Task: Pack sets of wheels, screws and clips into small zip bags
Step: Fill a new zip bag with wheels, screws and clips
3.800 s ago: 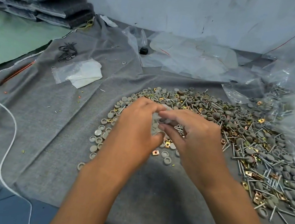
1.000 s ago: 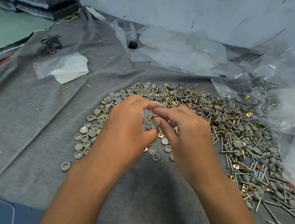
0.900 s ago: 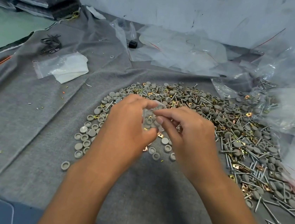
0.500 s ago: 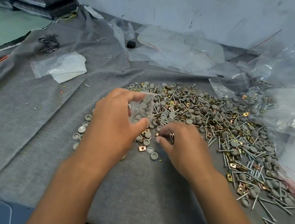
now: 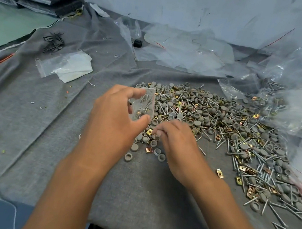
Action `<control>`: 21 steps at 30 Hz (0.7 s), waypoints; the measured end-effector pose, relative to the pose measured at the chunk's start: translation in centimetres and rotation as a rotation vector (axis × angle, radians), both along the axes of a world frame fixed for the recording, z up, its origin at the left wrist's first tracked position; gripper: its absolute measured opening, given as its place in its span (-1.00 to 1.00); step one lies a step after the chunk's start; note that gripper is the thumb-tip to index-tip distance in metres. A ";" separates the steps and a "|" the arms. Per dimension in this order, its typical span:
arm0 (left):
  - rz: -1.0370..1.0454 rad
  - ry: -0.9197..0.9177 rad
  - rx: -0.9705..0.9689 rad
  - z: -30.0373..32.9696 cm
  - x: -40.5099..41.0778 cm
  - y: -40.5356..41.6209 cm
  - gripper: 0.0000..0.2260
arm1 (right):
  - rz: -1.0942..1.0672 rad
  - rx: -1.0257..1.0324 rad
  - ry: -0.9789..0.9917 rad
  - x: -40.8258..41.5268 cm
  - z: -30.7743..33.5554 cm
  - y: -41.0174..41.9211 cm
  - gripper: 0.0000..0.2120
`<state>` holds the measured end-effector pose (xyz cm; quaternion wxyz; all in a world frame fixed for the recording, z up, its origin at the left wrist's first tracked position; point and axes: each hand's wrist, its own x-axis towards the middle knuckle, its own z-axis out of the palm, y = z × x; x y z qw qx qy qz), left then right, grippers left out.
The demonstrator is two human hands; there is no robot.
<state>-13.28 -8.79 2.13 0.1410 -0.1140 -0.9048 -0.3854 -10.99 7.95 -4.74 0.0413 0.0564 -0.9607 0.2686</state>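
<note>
1. While the small zip bag sits raised above the near edge of the heap of wheels, screws and clips, the left hand pinches it between thumb and fingers, screws visible inside.
2. Right hand is down at the heap's edge, its grip curled with fingertips pinched among the parts; what it pinches is too small to tell.
3. Grey cloth covers the worktop.
4. Empty clear bags lie behind the heap.
</note>
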 end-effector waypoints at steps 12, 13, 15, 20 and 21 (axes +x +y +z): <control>0.002 -0.002 -0.010 0.1 0.0 0.1 -0.58 | 0.066 0.056 0.110 0.4 -0.6 -0.8 -0.81; 0.002 0.001 -0.010 0.1 0.0 0.1 -0.58 | 0.062 0.037 0.112 0.2 -0.6 -1.0 -0.82; -0.001 0.011 -0.010 0.1 0.0 0.3 -0.58 | 0.054 0.025 0.108 -0.1 -0.6 -1.2 -0.79; -0.007 0.019 -0.012 0.2 0.0 0.4 -0.59 | 0.068 0.034 0.071 -0.1 -0.3 -1.2 -0.79; -0.008 0.018 -0.011 0.2 0.0 0.4 -0.59 | 0.075 0.044 0.070 -0.1 -0.2 -1.2 -0.80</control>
